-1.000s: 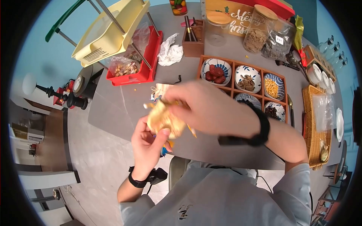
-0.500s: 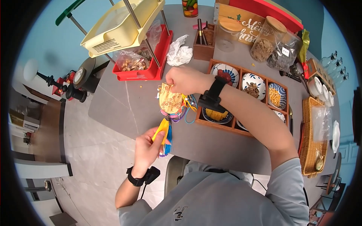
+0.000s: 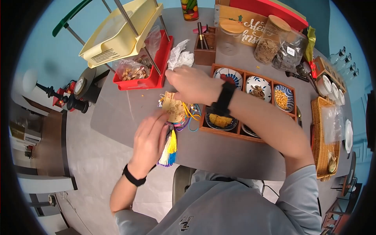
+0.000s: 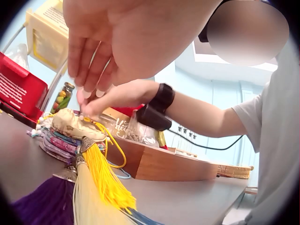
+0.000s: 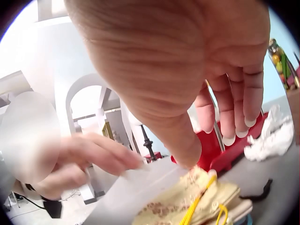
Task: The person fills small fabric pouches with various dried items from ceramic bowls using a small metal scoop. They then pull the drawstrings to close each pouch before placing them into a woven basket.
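At the near edge of the grey table (image 3: 117, 113), left of the divided wooden tray (image 3: 232, 135): gold patterned pouch (image 3: 175, 107), lying on top of other coloured pouches (image 4: 58, 143). Tassels (image 3: 171, 143) on the near side, yellow, white, blue and purple; yellow cord (image 3: 191, 113) looped off to the right.

Left hand (image 3: 148, 141): released, fingers loosely extended, palm down by the gold pouch's near left side. Holds nothing. Contact there: can't tell.

Right hand (image 3: 196, 82): over the pouch's far end, four fingers extended and clear of it, thumb tip at the fabric edge. No grasp.

Beyond the right hand: crumpled white tissue (image 3: 181, 56), red bin (image 3: 166, 58) to its left, small wooden box (image 3: 205, 55) to its right.
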